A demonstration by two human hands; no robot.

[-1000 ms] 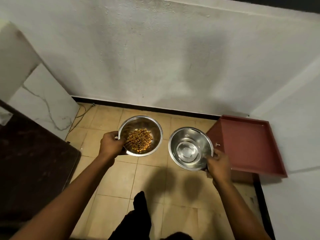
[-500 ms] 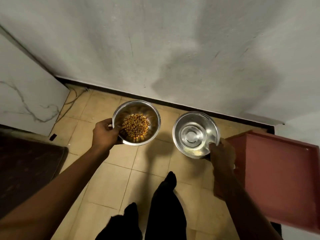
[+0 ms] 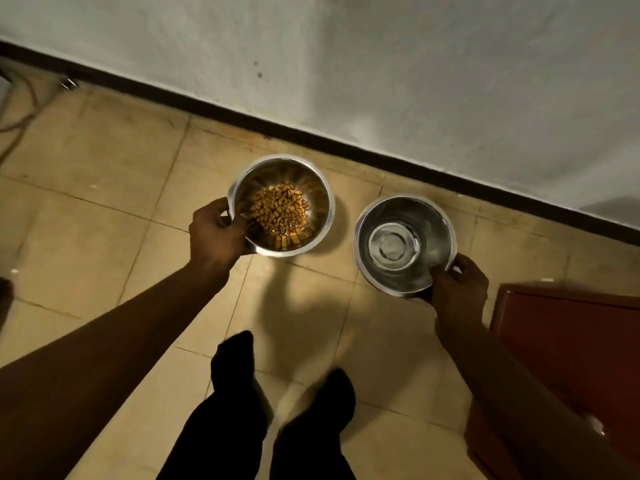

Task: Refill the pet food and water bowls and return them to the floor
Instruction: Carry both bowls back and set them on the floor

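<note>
My left hand grips the near left rim of a steel food bowl that holds a heap of brown kibble. My right hand pinches the near right rim of a second steel bowl, the water bowl, with clear water in it. Both bowls are low over the beige tiled floor, close to the wall. Whether they touch the floor I cannot tell.
A white wall with a black skirting strip runs behind the bowls. A dark red tray-like box stands at the right. My dark-clad legs are below the bowls. A cable lies at far left.
Both bowls have come down toward the floor near the wall as the view tilted downward. Each hand keeps its hold on its bowl.
</note>
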